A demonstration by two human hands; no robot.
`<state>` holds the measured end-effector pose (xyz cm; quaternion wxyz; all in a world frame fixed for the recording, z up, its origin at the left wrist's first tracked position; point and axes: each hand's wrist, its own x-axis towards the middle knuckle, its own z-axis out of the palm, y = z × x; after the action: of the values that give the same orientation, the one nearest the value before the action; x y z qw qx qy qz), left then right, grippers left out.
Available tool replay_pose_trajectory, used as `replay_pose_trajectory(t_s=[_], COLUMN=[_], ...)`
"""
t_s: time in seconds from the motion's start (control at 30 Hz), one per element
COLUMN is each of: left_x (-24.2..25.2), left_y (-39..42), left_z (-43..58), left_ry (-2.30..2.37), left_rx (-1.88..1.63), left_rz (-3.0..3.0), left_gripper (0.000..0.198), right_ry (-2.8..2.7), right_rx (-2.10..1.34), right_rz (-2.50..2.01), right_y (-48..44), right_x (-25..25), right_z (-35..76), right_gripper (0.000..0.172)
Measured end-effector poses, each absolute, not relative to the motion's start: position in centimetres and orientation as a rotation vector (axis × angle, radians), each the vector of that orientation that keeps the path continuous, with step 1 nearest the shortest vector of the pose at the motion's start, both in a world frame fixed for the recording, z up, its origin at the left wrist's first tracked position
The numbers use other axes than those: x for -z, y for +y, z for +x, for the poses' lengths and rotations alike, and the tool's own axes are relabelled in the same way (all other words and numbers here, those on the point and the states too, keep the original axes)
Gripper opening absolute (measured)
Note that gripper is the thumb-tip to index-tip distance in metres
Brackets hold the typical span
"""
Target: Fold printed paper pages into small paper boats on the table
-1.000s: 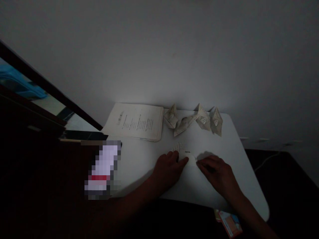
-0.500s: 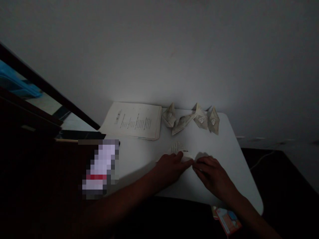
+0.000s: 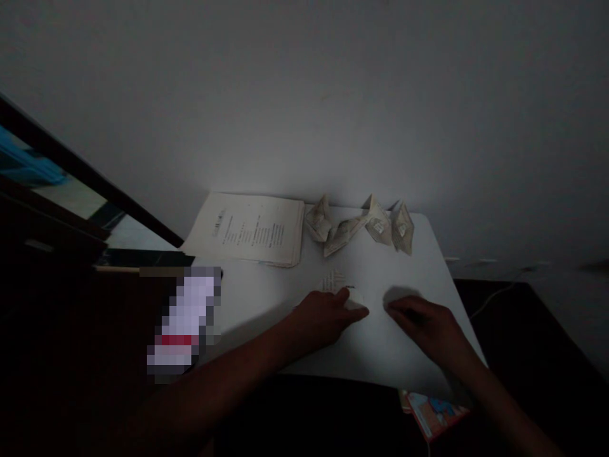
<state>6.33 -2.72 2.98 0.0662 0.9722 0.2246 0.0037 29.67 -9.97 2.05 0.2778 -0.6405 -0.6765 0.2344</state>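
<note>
My left hand [image 3: 328, 315] rests on a small piece of folded printed paper [image 3: 334, 279] on the white table, covering much of it. Its thumb and forefinger lie on the paper's right part. To the right of the paper, apart from it, is my right hand [image 3: 422, 320], its fingertips pressed together just over the tabletop; whether anything small is between them is too dark to tell. Folded paper shapes [image 3: 380, 223] stand in a row along the table's back edge.
A stack of printed sheets [image 3: 257, 230] lies at the table's back left. A blurred-out phone-like object [image 3: 185, 320] is at the left edge. A colourful packet [image 3: 435, 412] shows below the front edge. The wall [image 3: 304, 101] rises behind the table [image 3: 428, 266].
My right hand has moved right, away from the paper and my left hand. My left hand stays on the paper. The whole view has shifted slightly.
</note>
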Motion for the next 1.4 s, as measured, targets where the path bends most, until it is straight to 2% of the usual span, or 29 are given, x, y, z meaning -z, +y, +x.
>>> replay_pose_trajectory(t_s=[0.37,0.93,1.23,1.4], left_x=[-3.2,-3.0,-2.2,-1.9], left_y=[-2.8,-2.8,-3.5,-4.1], left_z=[6.4,6.3,5.9,5.7], left_ry=[0.689,0.69,0.762,0.808], left_rx=[0.007,-0.004,-0.034,-0.068], left_rz=[2.93,2.934,2.931,2.948], left_gripper=[0.043,0.044,0.042,0.039], right_ry=[-1.98,-1.961,-2.145,-2.125], right_rx=[-0.65,-0.438,-0.249,-0.373], right_rz=[-1.815,-2.0,-1.727,-1.784], right_y=[-7.8,-5.6,-7.1,-7.0], right_x=[-2.1,-2.3,-2.2,-2.4], right_z=[29.6,27.0,25.5,25.0], right_gripper=[0.018,0.019,0.022,0.025])
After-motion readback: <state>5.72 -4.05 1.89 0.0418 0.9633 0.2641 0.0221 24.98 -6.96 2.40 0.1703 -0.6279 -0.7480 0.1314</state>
